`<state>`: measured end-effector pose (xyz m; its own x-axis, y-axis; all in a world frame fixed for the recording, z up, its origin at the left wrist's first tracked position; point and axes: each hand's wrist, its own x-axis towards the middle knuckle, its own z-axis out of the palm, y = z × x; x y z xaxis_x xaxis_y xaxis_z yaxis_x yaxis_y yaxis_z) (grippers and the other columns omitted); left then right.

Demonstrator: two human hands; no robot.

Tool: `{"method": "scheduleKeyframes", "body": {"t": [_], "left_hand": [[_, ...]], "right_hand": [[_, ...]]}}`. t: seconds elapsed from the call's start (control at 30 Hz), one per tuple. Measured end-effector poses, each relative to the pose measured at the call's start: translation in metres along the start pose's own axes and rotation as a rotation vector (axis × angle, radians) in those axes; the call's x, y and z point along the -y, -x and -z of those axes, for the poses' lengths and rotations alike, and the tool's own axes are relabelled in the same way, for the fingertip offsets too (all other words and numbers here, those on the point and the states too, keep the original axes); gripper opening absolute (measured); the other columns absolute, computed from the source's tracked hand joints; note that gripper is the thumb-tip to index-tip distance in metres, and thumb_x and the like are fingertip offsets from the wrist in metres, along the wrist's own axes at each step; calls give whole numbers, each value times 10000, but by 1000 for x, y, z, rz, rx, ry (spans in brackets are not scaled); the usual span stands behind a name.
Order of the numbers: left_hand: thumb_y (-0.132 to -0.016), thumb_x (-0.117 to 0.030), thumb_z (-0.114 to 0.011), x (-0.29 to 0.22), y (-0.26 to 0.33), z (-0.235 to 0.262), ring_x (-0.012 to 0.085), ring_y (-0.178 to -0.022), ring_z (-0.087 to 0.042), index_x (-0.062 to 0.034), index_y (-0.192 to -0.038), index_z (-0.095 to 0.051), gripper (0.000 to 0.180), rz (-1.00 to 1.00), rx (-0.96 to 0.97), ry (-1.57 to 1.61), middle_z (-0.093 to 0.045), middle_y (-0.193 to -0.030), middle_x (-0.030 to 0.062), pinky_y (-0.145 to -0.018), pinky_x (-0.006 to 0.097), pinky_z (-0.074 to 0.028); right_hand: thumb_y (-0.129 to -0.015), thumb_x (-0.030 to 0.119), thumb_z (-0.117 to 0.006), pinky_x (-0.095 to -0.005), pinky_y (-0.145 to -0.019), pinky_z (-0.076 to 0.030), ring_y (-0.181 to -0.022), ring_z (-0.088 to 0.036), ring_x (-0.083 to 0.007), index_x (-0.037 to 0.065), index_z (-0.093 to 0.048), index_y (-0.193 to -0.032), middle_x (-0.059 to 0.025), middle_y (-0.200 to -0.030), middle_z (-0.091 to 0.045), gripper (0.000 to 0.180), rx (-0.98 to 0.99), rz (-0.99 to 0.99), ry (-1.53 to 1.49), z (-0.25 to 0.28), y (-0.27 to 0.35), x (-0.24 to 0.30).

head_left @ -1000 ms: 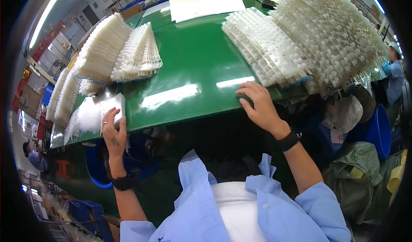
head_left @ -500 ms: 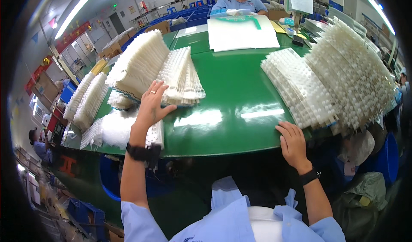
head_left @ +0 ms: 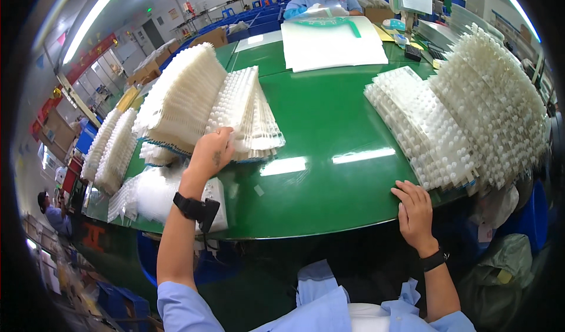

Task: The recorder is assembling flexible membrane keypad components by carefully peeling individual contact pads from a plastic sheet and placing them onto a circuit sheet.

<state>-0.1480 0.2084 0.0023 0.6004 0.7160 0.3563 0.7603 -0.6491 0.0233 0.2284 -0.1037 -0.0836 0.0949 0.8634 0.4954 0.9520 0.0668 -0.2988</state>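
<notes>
My left hand (head_left: 213, 154) is at the near edge of a fanned stack of translucent white plastic sheets (head_left: 235, 105) with bumpy, knobbed surfaces. Its fingers are bent in together against the stack's corner, and what lies between them is too small to make out. A taller leaning pile of similar sheets (head_left: 179, 93) with bluish lower edges stands just left of it. At the table's front edge, my right hand (head_left: 416, 214) lies with its fingers loosely stretched and nothing in them. Beyond it lean more knobbed sheets (head_left: 421, 120) and a larger pile (head_left: 491, 108).
The green table (head_left: 318, 202) has a small clear scrap (head_left: 259, 190) on it. Below my left forearm lie a translucent bag (head_left: 158, 193) and a white block (head_left: 219, 205). Across the table, a person in blue (head_left: 323, 2) works behind large white sheets (head_left: 332, 46). A blue bin (head_left: 532, 214) stands right.
My left hand's fingers, spread over the stack's near side before, are now bent in at its corner. My right hand stays by the table's front edge. The whole view has shifted a little.
</notes>
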Motion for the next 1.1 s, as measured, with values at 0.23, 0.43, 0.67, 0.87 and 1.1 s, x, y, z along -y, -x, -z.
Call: {"method": "scheduleKeyframes", "body": {"t": [0.23,0.43,0.67,0.87,1.1], "left_hand": [[-917,-183,-573,19,-1,16,378,-860,-663,-74,-966,-699,174,170,-376,52,-696,-948,179,-736,433,-514],[-911,-147,-569,-132,-14,80,381,-719,-652,-86,-977,-682,144,-56,-275,-134,-682,-850,163,-618,451,-500],[-820,-207,-683,-240,80,-9,305,-967,-650,-22,-952,-616,237,-97,196,101,-659,-1085,152,-716,415,-538],[-848,-173,-695,-207,139,-2,376,-1156,-574,0,-1191,-613,394,215,-227,511,-577,-1304,212,-963,423,-470],[-954,-135,-553,-205,149,-14,333,-1278,-504,28,-1394,-438,483,237,-48,1112,-517,-1378,218,-1085,390,-363]], "right_hand": [[-861,100,-505,-462,-1068,-332,-1242,-497,-306,72,-605,-1195,-106,-1298,-570,350,-6,8,-21,-5,-4,7],[-856,98,-509,-461,-1067,-331,-1239,-500,-305,68,-608,-1186,-109,-1296,-570,346,-2,-31,20,3,1,-5],[-856,87,-570,-457,-1071,-343,-1250,-493,-337,51,-628,-1150,-137,-1267,-589,302,45,-79,-232,9,-4,8],[-868,132,-635,-451,-1097,-336,-1285,-460,-395,28,-619,-1179,-182,-1270,-585,329,193,-8,-575,36,-24,64],[-835,232,-701,-533,-1100,-303,-1335,-399,-410,-9,-388,-1395,-203,-1405,-466,685,308,313,-396,-43,-71,111]]}}
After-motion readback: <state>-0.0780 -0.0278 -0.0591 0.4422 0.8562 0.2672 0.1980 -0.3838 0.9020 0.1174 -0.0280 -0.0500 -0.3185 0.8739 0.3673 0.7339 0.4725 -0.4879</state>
